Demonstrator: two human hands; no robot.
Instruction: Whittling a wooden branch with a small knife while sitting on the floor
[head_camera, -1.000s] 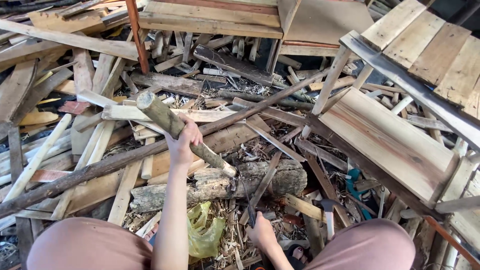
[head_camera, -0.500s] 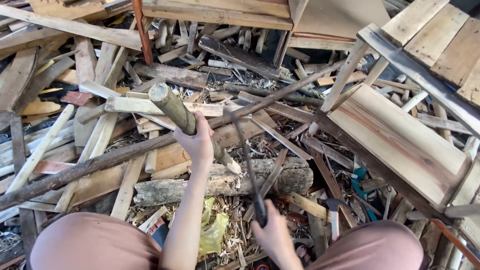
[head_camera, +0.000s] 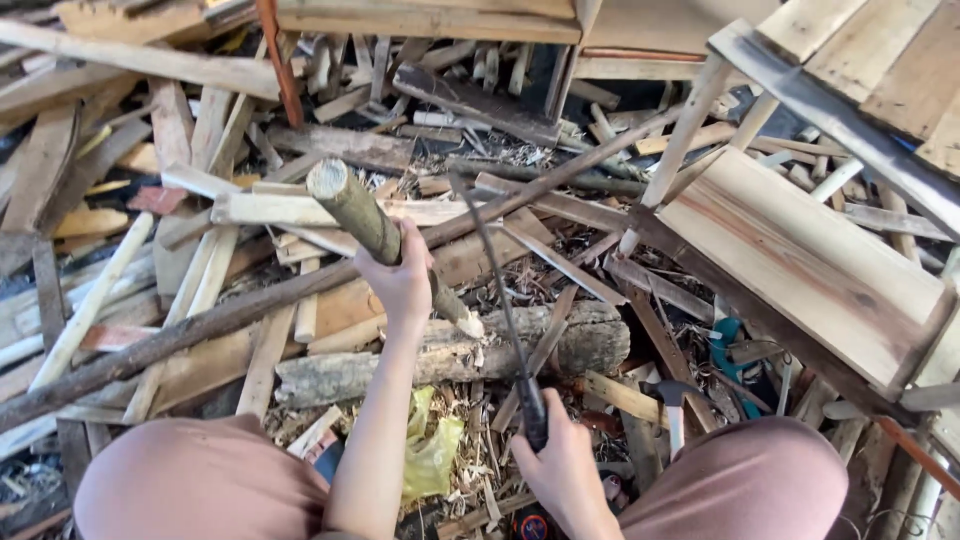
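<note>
Where scrap boards cover the ground, item one: green-barked stick (head_camera: 375, 232), pale cut end up, tilted, lower end on grey log (head_camera: 455, 355). Left hand (head_camera: 402, 282) fingers wrapped round its middle. Right hand (head_camera: 562, 470) grips long thin blade (head_camera: 497, 290) by dark handle; edge indistinct. Pallets (head_camera: 800, 260) crowd right side.

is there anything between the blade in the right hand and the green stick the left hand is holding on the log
Nothing visible. The right hand raises the blade just right of the green stick, which the left hand props on the log; only air lies between them.
</note>
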